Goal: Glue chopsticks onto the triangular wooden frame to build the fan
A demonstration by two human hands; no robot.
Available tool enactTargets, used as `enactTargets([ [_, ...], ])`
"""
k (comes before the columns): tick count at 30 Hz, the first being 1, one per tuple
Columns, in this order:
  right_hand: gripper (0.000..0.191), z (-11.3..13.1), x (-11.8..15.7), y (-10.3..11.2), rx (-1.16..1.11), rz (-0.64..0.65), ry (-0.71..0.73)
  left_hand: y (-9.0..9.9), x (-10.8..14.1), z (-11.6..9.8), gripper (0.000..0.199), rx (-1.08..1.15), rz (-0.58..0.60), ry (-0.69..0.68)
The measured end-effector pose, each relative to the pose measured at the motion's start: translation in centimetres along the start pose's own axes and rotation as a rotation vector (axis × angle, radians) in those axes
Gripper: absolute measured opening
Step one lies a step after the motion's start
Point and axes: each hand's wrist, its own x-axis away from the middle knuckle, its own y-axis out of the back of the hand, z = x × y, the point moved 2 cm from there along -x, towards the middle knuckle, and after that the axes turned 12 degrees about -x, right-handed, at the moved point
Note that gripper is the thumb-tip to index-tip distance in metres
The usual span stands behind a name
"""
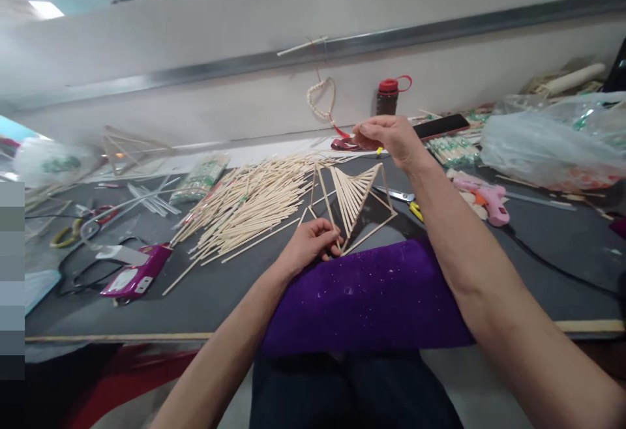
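Observation:
A frame of thin wooden sticks (355, 198), with a fanned, twisted row of sticks inside it, stands on the dark table by the front edge. My left hand (317, 241) is closed on its lower left corner. Raised above and behind the frame, my right hand (384, 137) has its fingers pinched together; whatever they hold, if anything, is too small to make out. Left of the frame lies a large pile of loose sticks (259, 201). A purple cloth (366, 295) covers the table edge in front of me.
Scissors (398, 195) lie right of the frame, and a pink glue gun (482, 197) with a cable is farther right. A red-capped bottle (387, 98) stands by the wall. Plastic bags (552, 139) fill the right back. A magenta power strip (137, 272) sits at left.

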Motion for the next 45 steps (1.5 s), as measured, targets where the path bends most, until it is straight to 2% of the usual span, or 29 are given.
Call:
enactTargets([
  [4,0.023,-0.4,0.1,0.1,0.098,0.132,-0.023,0.4,-0.4,-0.6,0.018,-0.116,0.050,0.038],
  [6,0.026,-0.4,0.3,-0.1,0.135,0.172,-0.044,0.8,-0.5,-1.3,0.017,-0.172,0.034,0.034],
  [9,0.030,-0.3,0.6,-0.5,0.125,0.199,-0.092,1.2,-0.6,-2.3,0.019,-0.121,-0.097,0.015],
  [12,0.031,-0.2,0.8,-0.6,0.135,0.227,-0.127,0.7,-0.9,-2.8,0.018,-0.022,-0.208,-0.029],
  [16,0.029,-0.5,1.0,-0.5,0.171,0.303,-0.166,-0.3,-1.5,-2.1,0.018,0.036,-0.337,-0.129],
  [19,0.025,-0.5,0.9,-0.5,0.179,0.297,-0.172,-0.7,-1.8,-1.1,0.018,-0.016,-0.391,-0.179],
  [23,0.015,1.0,1.1,-0.8,0.198,0.123,-0.079,-1.1,-1.5,-0.4,0.015,-0.182,-0.392,-0.263],
  [27,0.012,4.0,2.3,-1.5,0.205,-0.026,0.084,-1.4,-1.2,-0.5,0.023,-0.368,-0.399,-0.290],
  [31,0.012,5.9,3.8,-2.6,0.302,0.022,0.201,-1.2,-1.2,-0.4,0.032,-0.440,-0.432,-0.270],
  [38,0.012,5.6,4.0,-2.7,0.580,0.071,0.277,-0.5,-1.5,0.3,0.038,-0.344,-0.472,-0.261],
  [45,0.013,7.2,5.4,-3.3,0.591,0.029,0.403,0.0,-1.5,0.4,0.036,-0.288,-0.521,-0.253],
])
